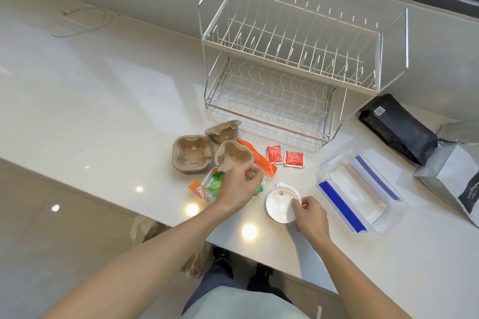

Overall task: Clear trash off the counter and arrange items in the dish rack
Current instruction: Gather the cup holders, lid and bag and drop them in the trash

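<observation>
On the white counter [103,90] lies a brown pulp cup carrier [207,149] with a clear snack bag [207,189] of green and orange in front of it. My left hand [237,188] rests on that bag, fingers curled at its top edge by an orange wrapper [263,162]. My right hand [309,216] pinches the rim of a round white plastic lid [278,204]. Two red sauce packets [285,156] lie just behind the lid. A two-tier white wire dish rack [290,59] stands empty at the back.
A clear food container with blue clips [360,191] sits right of the lid. A black pouch [396,128] and a grey paper bag [456,179] lie at the far right. A brown paper bag [166,235] stands on the floor below the counter edge. A white cable [83,21] lies far left.
</observation>
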